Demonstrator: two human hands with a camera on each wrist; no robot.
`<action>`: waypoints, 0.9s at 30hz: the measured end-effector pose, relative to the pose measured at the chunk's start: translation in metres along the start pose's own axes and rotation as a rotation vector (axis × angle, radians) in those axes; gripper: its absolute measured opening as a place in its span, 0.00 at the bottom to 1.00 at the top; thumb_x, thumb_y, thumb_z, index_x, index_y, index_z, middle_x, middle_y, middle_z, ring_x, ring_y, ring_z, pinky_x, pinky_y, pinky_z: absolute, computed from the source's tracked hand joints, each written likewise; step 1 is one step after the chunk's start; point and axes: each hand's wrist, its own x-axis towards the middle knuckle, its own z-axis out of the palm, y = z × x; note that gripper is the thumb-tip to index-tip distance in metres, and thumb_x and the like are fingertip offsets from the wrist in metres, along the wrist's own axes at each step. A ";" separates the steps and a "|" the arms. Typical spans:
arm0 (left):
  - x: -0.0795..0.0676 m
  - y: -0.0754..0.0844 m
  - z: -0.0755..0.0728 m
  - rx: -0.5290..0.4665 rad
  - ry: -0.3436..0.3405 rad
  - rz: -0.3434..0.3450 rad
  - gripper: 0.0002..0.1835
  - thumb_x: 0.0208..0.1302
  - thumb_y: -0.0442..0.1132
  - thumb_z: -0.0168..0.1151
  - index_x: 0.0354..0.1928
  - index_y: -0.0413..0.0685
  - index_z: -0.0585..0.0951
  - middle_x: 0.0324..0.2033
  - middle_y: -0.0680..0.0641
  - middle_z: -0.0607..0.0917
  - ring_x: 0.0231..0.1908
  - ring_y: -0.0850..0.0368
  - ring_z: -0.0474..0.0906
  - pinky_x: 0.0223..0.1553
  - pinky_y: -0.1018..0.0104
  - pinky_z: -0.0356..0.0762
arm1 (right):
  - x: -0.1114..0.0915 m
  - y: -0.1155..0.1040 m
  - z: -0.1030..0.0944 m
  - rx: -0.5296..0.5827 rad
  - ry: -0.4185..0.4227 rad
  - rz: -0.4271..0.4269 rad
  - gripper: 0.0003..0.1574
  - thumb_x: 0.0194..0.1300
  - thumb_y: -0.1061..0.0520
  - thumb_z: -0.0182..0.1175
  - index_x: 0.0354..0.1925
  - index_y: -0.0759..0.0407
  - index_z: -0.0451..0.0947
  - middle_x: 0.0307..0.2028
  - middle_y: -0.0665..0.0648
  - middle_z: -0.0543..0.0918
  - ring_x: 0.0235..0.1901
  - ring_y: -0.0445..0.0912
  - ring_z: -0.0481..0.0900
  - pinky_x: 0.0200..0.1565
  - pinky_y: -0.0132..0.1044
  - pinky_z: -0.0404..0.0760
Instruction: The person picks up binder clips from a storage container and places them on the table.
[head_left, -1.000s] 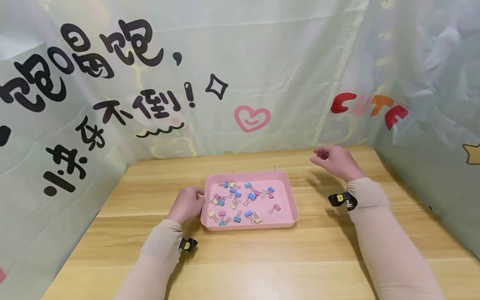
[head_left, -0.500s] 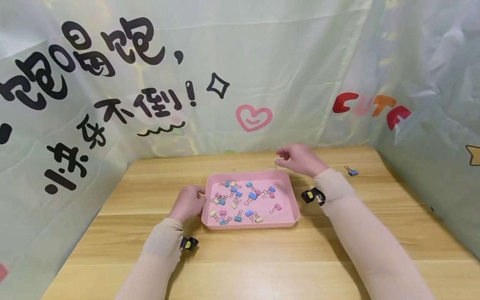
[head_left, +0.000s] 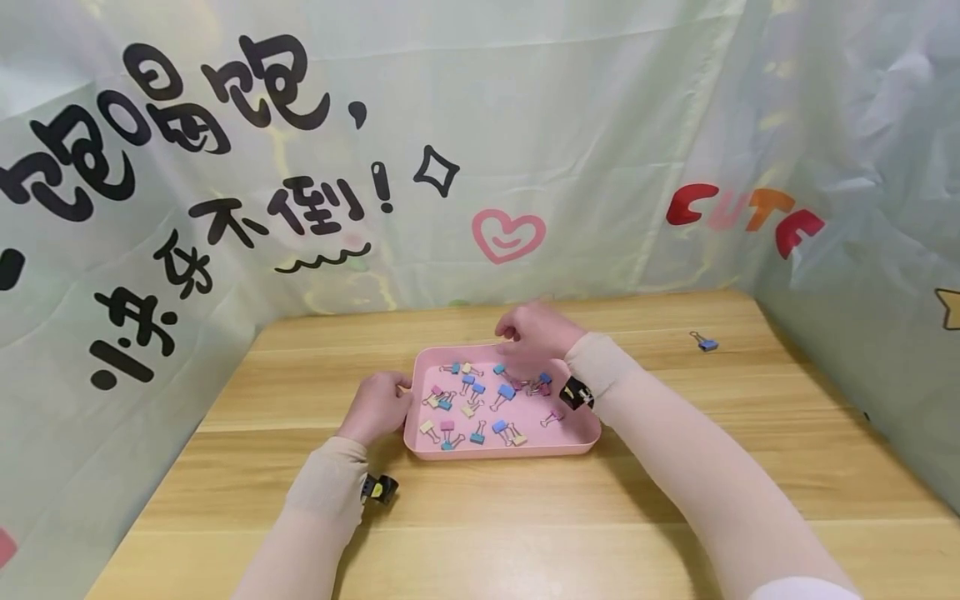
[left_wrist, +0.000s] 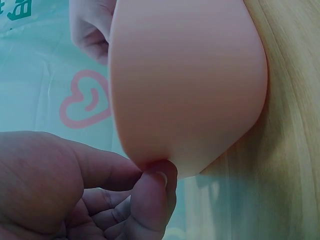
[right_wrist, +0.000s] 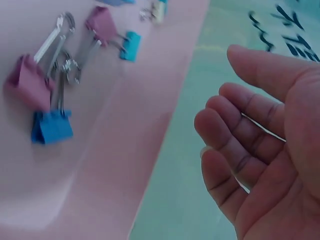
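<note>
A shallow pink tray [head_left: 502, 453] holds several small binder clips in pink, blue, teal and cream. At the tray's left side, my left hand [head_left: 377, 407] pinches the wall between thumb and finger; the left wrist view shows these fingertips [left_wrist: 150, 197] against the tray's outer wall [left_wrist: 190, 80]. My right hand [head_left: 540, 337] hovers over the tray's back edge, fingers loosely bent and nothing between them. Beside it in the right wrist view lie a blue binder clip [right_wrist: 51, 129] and a pink binder clip [right_wrist: 29, 84] inside the tray.
One blue binder clip [head_left: 707, 342] lies alone on the wooden table [head_left: 480, 525], toward the back right. A printed curtain [head_left: 585, 150] hangs behind the table and along its sides.
My right hand has moved left from the table's back right to above the tray, uncovering the lone blue binder clip there. My left hand has stayed at the tray.
</note>
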 end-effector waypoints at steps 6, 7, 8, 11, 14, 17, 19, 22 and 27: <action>0.000 0.001 0.000 -0.004 0.001 -0.002 0.13 0.64 0.34 0.58 0.48 0.36 0.81 0.22 0.48 0.80 0.21 0.57 0.75 0.22 0.67 0.73 | 0.012 -0.015 0.014 -0.025 -0.133 -0.042 0.15 0.64 0.53 0.63 0.47 0.57 0.83 0.36 0.49 0.82 0.35 0.41 0.75 0.42 0.35 0.76; 0.000 0.001 0.000 -0.009 -0.002 -0.007 0.13 0.65 0.34 0.58 0.48 0.36 0.81 0.22 0.48 0.79 0.21 0.56 0.75 0.22 0.67 0.73 | 0.014 -0.017 0.017 -0.029 -0.150 -0.048 0.13 0.63 0.54 0.63 0.45 0.56 0.83 0.34 0.49 0.81 0.33 0.41 0.74 0.40 0.34 0.76; 0.000 0.001 0.000 -0.008 -0.001 -0.005 0.13 0.65 0.34 0.58 0.48 0.36 0.81 0.22 0.48 0.80 0.21 0.57 0.75 0.22 0.67 0.73 | 0.016 -0.018 0.020 -0.031 -0.164 -0.056 0.12 0.62 0.54 0.65 0.43 0.56 0.84 0.31 0.49 0.80 0.31 0.40 0.73 0.39 0.33 0.75; 0.001 0.001 0.001 -0.009 -0.008 -0.015 0.13 0.65 0.34 0.57 0.49 0.36 0.81 0.23 0.47 0.80 0.22 0.56 0.75 0.22 0.67 0.73 | 0.020 -0.022 0.030 -0.054 -0.204 -0.097 0.08 0.58 0.56 0.67 0.38 0.55 0.84 0.27 0.48 0.78 0.27 0.40 0.71 0.35 0.32 0.72; 0.001 0.002 0.001 0.001 -0.006 -0.011 0.13 0.65 0.34 0.57 0.48 0.36 0.81 0.24 0.48 0.80 0.22 0.56 0.76 0.23 0.67 0.74 | 0.023 -0.026 0.038 -0.077 -0.243 -0.130 0.11 0.55 0.56 0.70 0.39 0.54 0.84 0.29 0.48 0.80 0.28 0.39 0.72 0.36 0.31 0.73; 0.002 0.002 0.001 -0.003 -0.009 -0.011 0.13 0.65 0.33 0.57 0.48 0.37 0.81 0.24 0.47 0.80 0.22 0.56 0.76 0.23 0.67 0.74 | 0.025 -0.030 0.042 -0.082 -0.281 -0.135 0.13 0.55 0.58 0.69 0.41 0.54 0.84 0.33 0.48 0.81 0.30 0.40 0.73 0.37 0.31 0.75; 0.002 0.002 0.000 -0.002 -0.012 -0.008 0.13 0.65 0.33 0.57 0.49 0.36 0.81 0.24 0.48 0.80 0.22 0.57 0.76 0.23 0.67 0.74 | 0.025 -0.032 0.043 -0.087 -0.298 -0.127 0.14 0.55 0.59 0.69 0.42 0.53 0.83 0.35 0.48 0.82 0.32 0.40 0.74 0.37 0.31 0.75; 0.002 0.002 0.000 -0.002 -0.015 -0.011 0.13 0.65 0.33 0.57 0.49 0.36 0.81 0.24 0.48 0.80 0.22 0.57 0.76 0.23 0.67 0.74 | 0.027 -0.033 0.045 -0.105 -0.307 -0.128 0.11 0.56 0.60 0.69 0.40 0.52 0.84 0.35 0.47 0.81 0.31 0.40 0.74 0.36 0.30 0.75; 0.002 0.001 -0.001 -0.003 -0.014 -0.014 0.13 0.65 0.34 0.57 0.49 0.36 0.81 0.24 0.47 0.80 0.22 0.57 0.75 0.24 0.67 0.74 | 0.028 -0.034 0.046 -0.121 -0.311 -0.147 0.07 0.56 0.60 0.69 0.36 0.53 0.83 0.29 0.47 0.79 0.27 0.40 0.72 0.31 0.30 0.73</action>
